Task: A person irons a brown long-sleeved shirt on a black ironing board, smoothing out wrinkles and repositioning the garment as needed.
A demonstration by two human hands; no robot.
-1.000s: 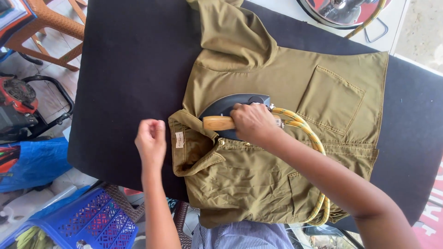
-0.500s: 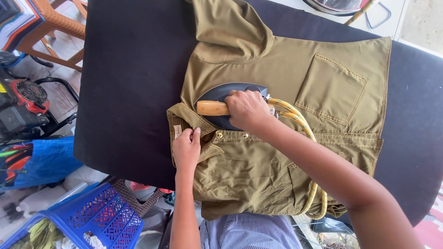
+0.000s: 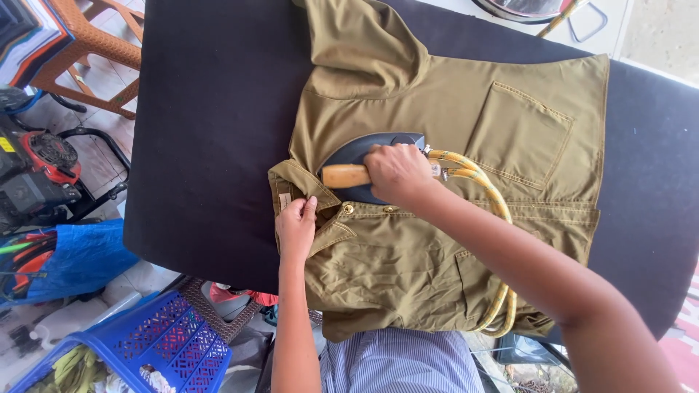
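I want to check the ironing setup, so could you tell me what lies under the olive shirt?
The shirt lies flat on a black padded board, which shows around it. The iron and both hands rest on top. What is beneath the board's padding is covered.
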